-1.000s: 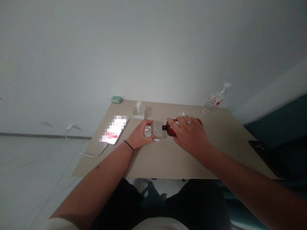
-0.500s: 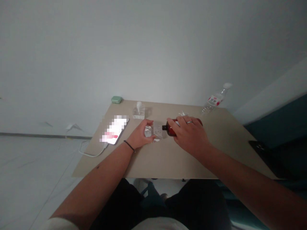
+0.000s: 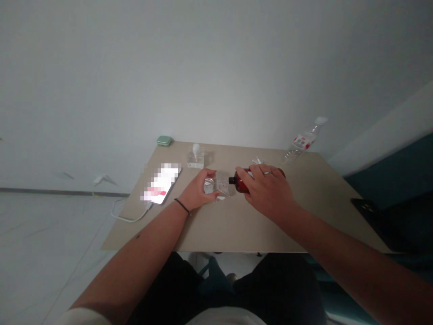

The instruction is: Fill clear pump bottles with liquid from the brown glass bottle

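Nearest to me on my feed are the person's dark trousers [image 3: 219, 289] and two bare forearms reaching out over the near edge of the tabletop [image 3: 230, 234]. The left hand [image 3: 198, 192], with a thin black wristband [image 3: 182, 206] above it, has its fingers [image 3: 210, 174] curled closed around a clear plastic pouch [image 3: 218, 184] with a silvery patch showing through it. The right hand [image 3: 269, 189], with a metal ring [image 3: 267, 172] on one finger, has its fingers [image 3: 257, 172] clenched over an amber bottle [image 3: 241, 184]. The bottle sits on its side with its black neck [image 3: 232, 180] pointing left, just beside the pouch, and the two objects sit between the hands near the middle of the tabletop. I can't tell whether either one rests on the surface. Left of the hands lies a smartphone [image 3: 160, 183] with a pixelated screen, its white charging cable [image 3: 128, 218] looping over the edge. Farther back stand a clear square container with a white top [image 3: 196, 158] and a small white item [image 3: 257, 160]. At the far edge are a mint-green case [image 3: 164, 141] and a plastic water bottle [image 3: 302, 142] with a red-and-white label. A black flat device [image 3: 367, 208] lies off to the right.
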